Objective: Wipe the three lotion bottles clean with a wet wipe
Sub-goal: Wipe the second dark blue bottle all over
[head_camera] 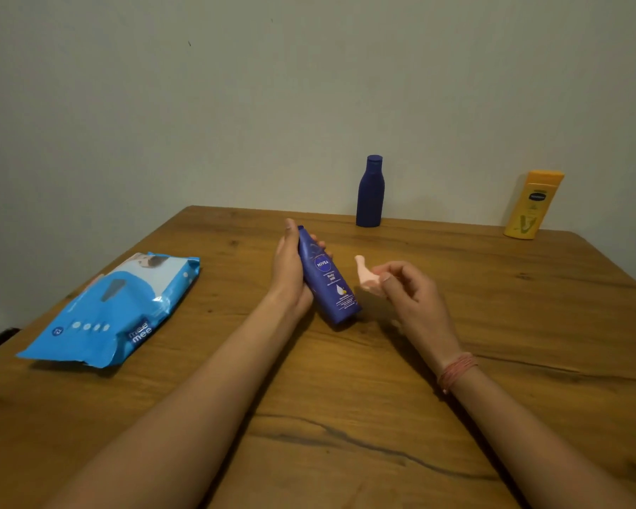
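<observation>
1. The blue bottle (pixel 327 277) is gripped by the left hand (pixel 291 266), tilted, base near the table (pixel 346 416), cap pointing away.
2. A crumpled wipe (pixel 368 277) is pinched by the right hand (pixel 408 288), just beside the bottle's right face, apart from it.
3. The bottle's long side is judged to be wiped next.

Wooden table (pixel 346 416) matt, grained; wipes pack (pixel 118 310) glossy plastic film; Nivea bottle (pixel 327 281) smooth plastic.

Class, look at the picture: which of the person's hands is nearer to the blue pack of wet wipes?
Left. The left hand holds the Nivea bottle right of the wipes pack; the right hand is farther right.
</observation>
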{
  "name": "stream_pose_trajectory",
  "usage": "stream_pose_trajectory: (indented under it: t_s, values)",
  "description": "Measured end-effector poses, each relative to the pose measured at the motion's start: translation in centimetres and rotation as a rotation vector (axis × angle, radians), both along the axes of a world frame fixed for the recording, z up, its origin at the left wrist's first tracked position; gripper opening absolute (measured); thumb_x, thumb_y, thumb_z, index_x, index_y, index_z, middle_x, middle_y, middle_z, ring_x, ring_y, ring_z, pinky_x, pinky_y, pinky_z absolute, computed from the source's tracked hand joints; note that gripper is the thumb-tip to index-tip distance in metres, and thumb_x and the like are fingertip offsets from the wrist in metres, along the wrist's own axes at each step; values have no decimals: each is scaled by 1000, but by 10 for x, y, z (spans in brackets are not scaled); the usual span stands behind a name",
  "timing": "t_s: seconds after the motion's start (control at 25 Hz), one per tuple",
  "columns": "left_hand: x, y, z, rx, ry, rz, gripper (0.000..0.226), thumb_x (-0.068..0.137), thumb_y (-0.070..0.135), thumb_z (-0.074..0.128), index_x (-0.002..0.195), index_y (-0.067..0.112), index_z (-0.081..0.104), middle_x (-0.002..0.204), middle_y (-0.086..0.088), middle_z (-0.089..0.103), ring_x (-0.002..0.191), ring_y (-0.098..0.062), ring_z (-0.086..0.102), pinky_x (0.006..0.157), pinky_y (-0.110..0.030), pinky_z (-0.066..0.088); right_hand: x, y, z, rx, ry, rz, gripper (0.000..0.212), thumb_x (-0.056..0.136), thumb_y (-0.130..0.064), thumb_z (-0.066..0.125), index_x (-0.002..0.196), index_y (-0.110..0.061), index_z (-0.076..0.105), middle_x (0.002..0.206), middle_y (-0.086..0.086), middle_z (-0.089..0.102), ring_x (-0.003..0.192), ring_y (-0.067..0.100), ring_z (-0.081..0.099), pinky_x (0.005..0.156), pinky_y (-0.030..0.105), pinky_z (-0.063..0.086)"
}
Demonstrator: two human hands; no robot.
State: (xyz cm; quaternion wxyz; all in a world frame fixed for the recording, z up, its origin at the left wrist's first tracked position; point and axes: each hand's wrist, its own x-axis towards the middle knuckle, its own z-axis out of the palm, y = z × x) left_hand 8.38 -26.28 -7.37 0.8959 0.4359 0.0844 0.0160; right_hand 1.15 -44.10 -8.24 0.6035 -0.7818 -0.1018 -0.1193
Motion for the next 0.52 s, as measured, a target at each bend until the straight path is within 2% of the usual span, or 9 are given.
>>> stream_pose_trajectory:
  t_s: [0.12, 0.2, 0.36, 0.52]
  values:
    - [-3, -5, -4, -85, 22, 8, 50, 91, 59, 55, 94, 10, 60, 74, -3, 65, 68, -17, 66, 77, -35, 54, -4, 10, -4, -273, -189, 71, 21, 86, -14, 67, 105, -22, 64, 107, -16, 61, 100, 0, 58, 81, 17, 52]
    - [-5, -6, -4, -145, 18, 3, 48, 91, 59, 54, 89, 12, 60, 68, -2, 64, 64, -16, 64, 75, -34, 53, -4, 15, -7, -420, -319, 103, 25, 84, -12, 70, 107, -20, 66, 105, -13, 61, 97, -1, 57, 79, 13, 48]
    - [-4, -7, -7, -173, 41, -10, 47, 92, 58, 54, 86, 12, 59, 66, -1, 63, 62, -15, 62, 72, -33, 52, 0, 6, -5, -430, -277, -19, 22, 84, -17, 71, 105, -24, 68, 94, -16, 61, 85, 0, 57, 70, 16, 47]
    - [-5, -10, -2, -185, 44, -30, 46, 93, 58, 53, 81, 14, 58, 62, 0, 61, 58, -15, 59, 67, -30, 51, -9, 24, -7, -620, -424, 123, 15, 86, -25, 66, 101, -23, 66, 96, -10, 62, 88, 4, 53, 75, 18, 43]
